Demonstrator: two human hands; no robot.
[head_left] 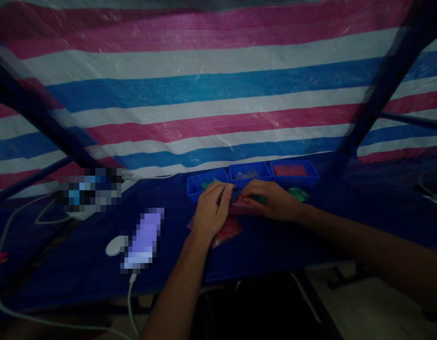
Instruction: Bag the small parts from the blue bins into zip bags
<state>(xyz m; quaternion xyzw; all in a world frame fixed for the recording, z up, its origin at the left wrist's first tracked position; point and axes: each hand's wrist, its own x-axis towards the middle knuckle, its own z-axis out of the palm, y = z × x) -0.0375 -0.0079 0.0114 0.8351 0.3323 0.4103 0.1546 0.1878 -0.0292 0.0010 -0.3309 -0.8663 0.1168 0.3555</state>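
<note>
My left hand (212, 209) and my right hand (270, 199) meet over a dark blue table (275, 241), just in front of three small blue trays. Both hands have their fingers curled together around a small reddish packet (241, 208); a bit of green (260, 199) shows at my right fingers. A red packet (227, 231) lies on the table under my left wrist. The left tray (193, 186) holds green pieces, the middle tray (249, 171) pale pieces, the right tray (295, 171) red material. The light is dim and small details are unclear.
A striped pink, white and blue tarp (218, 94) hangs behind the table. Dark frame bars (377, 89) slant at both sides. A blurred phone (145, 238) on a white cable (131, 302) and a white round object (114, 245) lie at the left. Green pieces (298, 192) lie beside my right hand.
</note>
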